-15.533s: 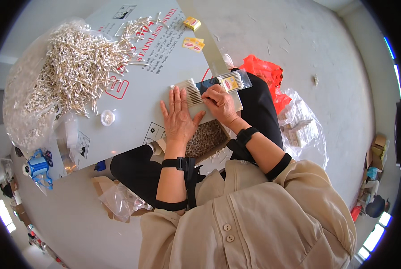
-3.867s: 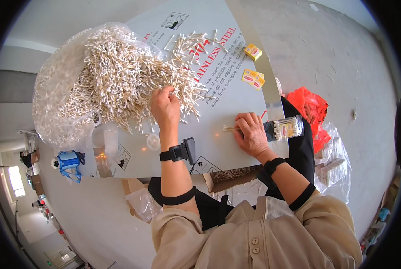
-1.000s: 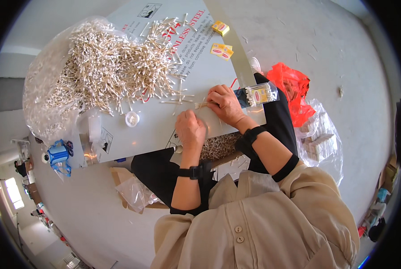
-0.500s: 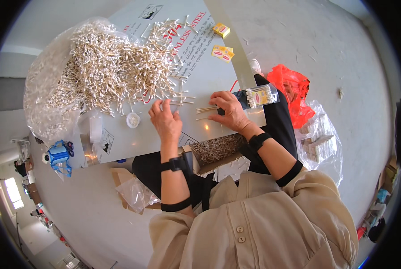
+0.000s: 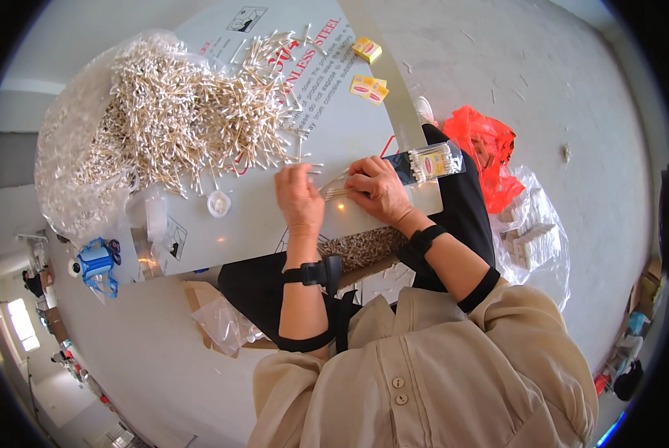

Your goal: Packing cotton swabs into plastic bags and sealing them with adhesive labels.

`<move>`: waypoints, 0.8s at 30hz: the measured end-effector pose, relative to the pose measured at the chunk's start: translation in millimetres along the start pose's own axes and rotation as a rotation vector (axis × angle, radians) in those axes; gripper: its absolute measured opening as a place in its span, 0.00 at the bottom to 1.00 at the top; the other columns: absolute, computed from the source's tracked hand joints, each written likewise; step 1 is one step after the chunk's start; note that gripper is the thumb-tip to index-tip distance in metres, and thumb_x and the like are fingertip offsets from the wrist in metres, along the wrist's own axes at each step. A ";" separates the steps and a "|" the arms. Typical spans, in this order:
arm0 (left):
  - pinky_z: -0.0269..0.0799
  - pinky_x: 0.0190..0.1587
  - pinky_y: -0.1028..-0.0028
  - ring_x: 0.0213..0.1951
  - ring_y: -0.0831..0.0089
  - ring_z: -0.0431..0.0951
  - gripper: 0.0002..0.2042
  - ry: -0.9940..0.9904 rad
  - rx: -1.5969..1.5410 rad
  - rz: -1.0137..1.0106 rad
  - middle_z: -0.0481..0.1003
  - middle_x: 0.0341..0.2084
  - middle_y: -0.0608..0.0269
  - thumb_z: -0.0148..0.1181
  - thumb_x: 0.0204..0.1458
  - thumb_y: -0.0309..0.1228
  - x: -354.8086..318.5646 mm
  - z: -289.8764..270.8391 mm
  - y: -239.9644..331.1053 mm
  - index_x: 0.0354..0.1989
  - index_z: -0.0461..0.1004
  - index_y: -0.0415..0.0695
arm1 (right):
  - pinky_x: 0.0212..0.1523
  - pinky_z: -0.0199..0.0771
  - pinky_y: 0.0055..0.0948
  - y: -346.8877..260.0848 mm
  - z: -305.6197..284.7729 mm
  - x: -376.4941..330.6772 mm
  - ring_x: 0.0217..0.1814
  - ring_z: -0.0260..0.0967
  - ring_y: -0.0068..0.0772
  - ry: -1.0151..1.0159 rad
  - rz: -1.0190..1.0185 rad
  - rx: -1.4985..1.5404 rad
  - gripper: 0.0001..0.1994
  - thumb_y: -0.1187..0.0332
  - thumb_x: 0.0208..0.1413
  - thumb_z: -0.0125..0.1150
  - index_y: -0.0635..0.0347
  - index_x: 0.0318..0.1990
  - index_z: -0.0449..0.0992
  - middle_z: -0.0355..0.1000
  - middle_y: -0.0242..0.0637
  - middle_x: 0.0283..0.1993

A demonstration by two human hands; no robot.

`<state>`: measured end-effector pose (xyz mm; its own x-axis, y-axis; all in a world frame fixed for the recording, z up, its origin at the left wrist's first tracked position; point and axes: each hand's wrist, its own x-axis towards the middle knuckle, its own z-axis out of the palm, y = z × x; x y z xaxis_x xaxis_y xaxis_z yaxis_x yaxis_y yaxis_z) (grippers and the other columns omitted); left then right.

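Note:
Several cotton swabs point(image 5: 335, 187) jut leftward from my right hand point(image 5: 379, 188), its fingers curled closed round them just above the table. Close to their left ends is my left hand point(image 5: 300, 198), its fingers smeared by motion; whether anything is in them does not show. Beyond the left hand spreads a big heap of cotton swabs point(image 5: 192, 112), partly in a clear plastic bag point(image 5: 69, 142). A clear pouch of swabs with a yellow card point(image 5: 433, 162) lies right of my right hand, at the table's right edge.
The table point(image 5: 237, 231) also carries yellow cards point(image 5: 369, 89), a small yellow box point(image 5: 366, 50) and a small round white tub point(image 5: 218, 203). A box of swabs point(image 5: 360, 248) sits below its near edge. Red point(image 5: 484, 157) and clear bags point(image 5: 532, 231) are at the right.
My left hand has moved right, toward the swabs in my right hand. My right hand's fingers have drawn closer together round the swabs, which now slant upward.

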<state>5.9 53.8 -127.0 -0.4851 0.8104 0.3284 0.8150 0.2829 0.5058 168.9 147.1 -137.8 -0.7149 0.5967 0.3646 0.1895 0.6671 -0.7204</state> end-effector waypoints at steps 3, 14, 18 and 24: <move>0.68 0.49 0.60 0.45 0.54 0.69 0.18 0.016 0.097 -0.053 0.70 0.38 0.57 0.64 0.40 0.18 10.9 -12.9 -14.0 0.42 0.73 0.45 | 0.51 0.64 0.36 1.1 -0.6 0.2 0.47 0.66 0.36 -0.004 -0.012 -0.014 0.05 0.70 0.41 0.65 0.54 0.29 0.76 0.69 0.30 0.40; 0.68 0.44 0.61 0.41 0.57 0.70 0.09 -0.140 0.061 0.001 0.70 0.31 0.61 0.65 0.41 0.20 0.6 -10.0 -8.0 0.30 0.73 0.45 | 0.53 0.64 0.37 -0.4 -1.6 0.6 0.49 0.66 0.37 -0.046 0.025 -0.026 0.09 0.71 0.40 0.67 0.54 0.31 0.76 0.70 0.30 0.43; 0.69 0.40 0.59 0.36 0.54 0.73 0.03 -0.171 -0.100 0.014 0.73 0.27 0.59 0.62 0.46 0.24 10.3 -6.0 -4.0 0.27 0.74 0.42 | 0.52 0.64 0.37 0.2 -2.0 0.2 0.49 0.66 0.38 -0.041 0.017 -0.025 0.09 0.71 0.39 0.67 0.54 0.31 0.76 0.70 0.31 0.43; 0.70 0.38 0.57 0.34 0.52 0.76 0.04 -0.249 0.088 -0.514 0.76 0.29 0.56 0.62 0.47 0.28 47.3 -1.8 7.0 0.26 0.74 0.42 | 0.51 0.65 0.36 0.2 -0.6 0.6 0.47 0.66 0.36 -0.009 -0.003 -0.040 0.07 0.72 0.38 0.64 0.52 0.28 0.75 0.69 0.29 0.41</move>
<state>-11.9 93.2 -106.5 -0.7451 0.6509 -0.1454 0.5225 0.7053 0.4791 168.9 147.9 -137.3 -0.7213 0.5906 0.3619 0.2136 0.6866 -0.6949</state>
